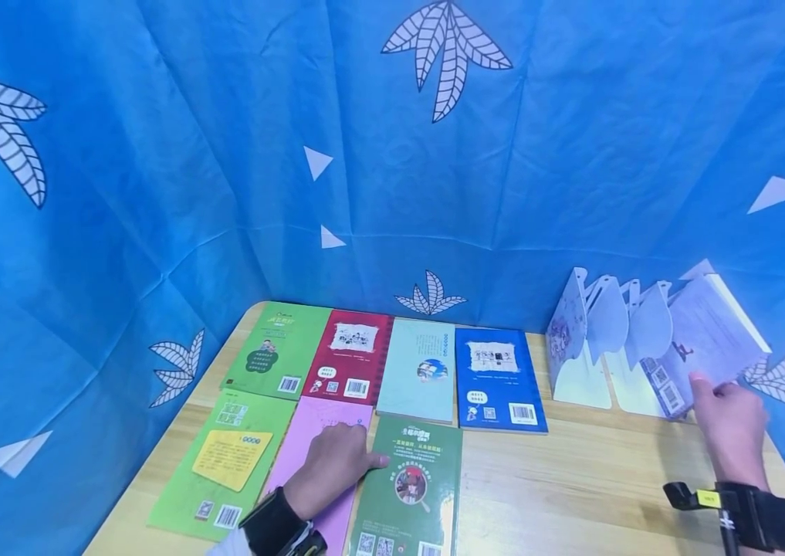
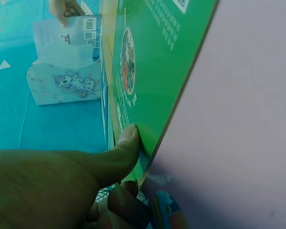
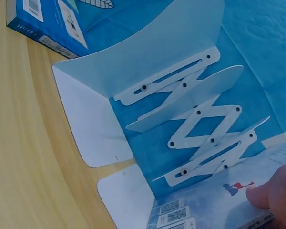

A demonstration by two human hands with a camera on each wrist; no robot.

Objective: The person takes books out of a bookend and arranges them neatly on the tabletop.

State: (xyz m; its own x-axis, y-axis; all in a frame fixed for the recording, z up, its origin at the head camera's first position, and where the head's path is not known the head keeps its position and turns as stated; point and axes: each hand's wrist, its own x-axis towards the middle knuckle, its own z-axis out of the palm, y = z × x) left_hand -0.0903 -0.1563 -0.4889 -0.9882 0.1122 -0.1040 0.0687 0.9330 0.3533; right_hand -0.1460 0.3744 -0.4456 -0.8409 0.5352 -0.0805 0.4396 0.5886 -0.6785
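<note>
My left hand (image 1: 333, 467) is over the pink book (image 1: 326, 413), its thumb touching the edge of the dark green book (image 1: 427, 448). In the left wrist view that thumb lies on the green cover (image 2: 157, 71); whether the lower, curled fingers hold anything cannot be told. On the right, my right hand (image 1: 732, 421) grips the lower edge of a pale lavender book (image 1: 719, 332), tilted beside the white expanding bookend (image 1: 603, 316). The right wrist view shows the thumb (image 3: 262, 195) on this book's cover; the other fingers are out of sight.
Light green (image 1: 295, 340), red (image 1: 364, 371), pale mint (image 1: 427, 394) and blue (image 1: 503, 386) books lie in the back row. Another green book (image 1: 187, 494) is at front left. Blue cloth (image 1: 392, 193) hangs behind the wooden table (image 1: 538, 494).
</note>
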